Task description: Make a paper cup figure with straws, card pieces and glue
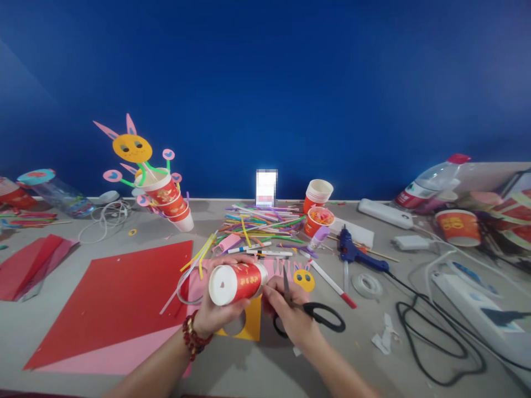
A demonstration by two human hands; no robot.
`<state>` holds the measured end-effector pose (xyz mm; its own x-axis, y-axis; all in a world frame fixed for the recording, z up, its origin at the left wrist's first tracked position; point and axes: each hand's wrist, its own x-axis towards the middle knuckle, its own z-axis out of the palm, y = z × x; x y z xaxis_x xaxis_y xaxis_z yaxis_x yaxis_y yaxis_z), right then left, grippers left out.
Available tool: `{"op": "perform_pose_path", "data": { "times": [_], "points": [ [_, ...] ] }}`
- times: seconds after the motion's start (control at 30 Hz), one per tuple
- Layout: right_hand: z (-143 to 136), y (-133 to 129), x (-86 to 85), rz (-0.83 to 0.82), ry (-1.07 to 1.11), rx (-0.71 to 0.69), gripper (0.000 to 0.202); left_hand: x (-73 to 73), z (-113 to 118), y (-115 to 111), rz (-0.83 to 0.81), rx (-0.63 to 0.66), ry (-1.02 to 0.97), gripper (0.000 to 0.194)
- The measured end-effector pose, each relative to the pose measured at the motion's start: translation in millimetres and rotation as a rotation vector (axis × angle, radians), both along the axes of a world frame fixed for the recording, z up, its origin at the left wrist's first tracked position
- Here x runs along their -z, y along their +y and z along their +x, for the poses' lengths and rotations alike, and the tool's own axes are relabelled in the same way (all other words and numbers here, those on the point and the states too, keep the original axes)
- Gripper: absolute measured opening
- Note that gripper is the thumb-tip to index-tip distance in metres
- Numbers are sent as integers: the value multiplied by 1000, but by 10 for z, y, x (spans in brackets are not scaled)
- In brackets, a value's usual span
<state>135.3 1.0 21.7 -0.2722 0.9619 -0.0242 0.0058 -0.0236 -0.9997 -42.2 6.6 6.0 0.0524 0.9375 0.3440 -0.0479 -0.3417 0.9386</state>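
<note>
My left hand is wrapped round a red paper cup lying on its side in the air. The cup's white base faces left and has a small dark hole in it. My right hand holds black-handled scissors, blades pointing up and away, while its fingertips touch the cup's rim end. Whether those fingertips pinch anything small is hidden. Below the cup lies a yellow sheet with a round cutout. A yellow bunny face rests on pink paper just past my right hand.
Red sheets cover the left side. Behind them stands a cup figure with a bunny head. Coloured pipe cleaners, stacked cups and a blue glue gun lie farther back. Tape and a looped black cable are at right.
</note>
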Motion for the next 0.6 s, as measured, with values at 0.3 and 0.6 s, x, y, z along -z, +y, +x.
{"op": "perform_pose_path", "data": {
  "times": [0.3, 0.6],
  "points": [
    [137, 75, -225, 736, -333, -103, 27, -258, -163, 54, -190, 389, -296, 59],
    [178, 149, -106, 993, -551, -255, 22, -320, -303, 131, -386, 546, 67, 28]
  ]
}}
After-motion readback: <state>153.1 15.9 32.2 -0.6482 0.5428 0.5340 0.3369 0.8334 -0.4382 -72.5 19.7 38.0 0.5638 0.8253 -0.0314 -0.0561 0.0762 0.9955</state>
